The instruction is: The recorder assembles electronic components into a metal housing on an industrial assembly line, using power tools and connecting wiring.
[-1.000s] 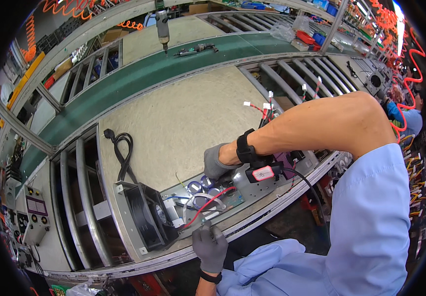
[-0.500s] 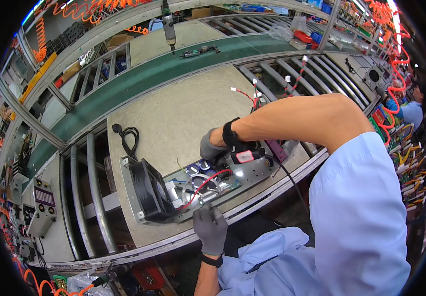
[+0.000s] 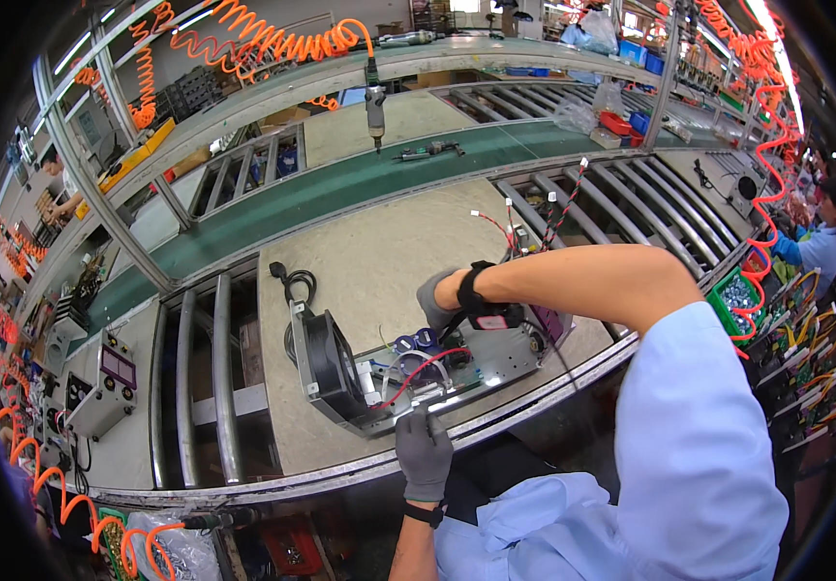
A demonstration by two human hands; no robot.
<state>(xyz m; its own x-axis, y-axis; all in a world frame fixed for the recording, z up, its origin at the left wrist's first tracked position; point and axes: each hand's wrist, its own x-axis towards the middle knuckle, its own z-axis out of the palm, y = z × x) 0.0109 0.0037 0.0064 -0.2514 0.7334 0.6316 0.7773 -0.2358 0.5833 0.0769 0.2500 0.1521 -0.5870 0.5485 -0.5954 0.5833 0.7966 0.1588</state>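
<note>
Your gloved left hand at near edge of metal chassis; fingers curled together, perhaps steadying it; cannot tell if pinching anything. Chassis lies on pale board, fan end leftward. Your right hand at far side, near blue capacitors; fingertips hidden, grip unclear. Beyond, power driver hangs above green belt, likely for easy reach.

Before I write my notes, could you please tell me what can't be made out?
Head view, right hand: fingertips, hidden by the hand itself.
Head view, left hand: whether it grips anything, too small to tell.
Head view, black cord: far end, hidden behind the fan.
</note>
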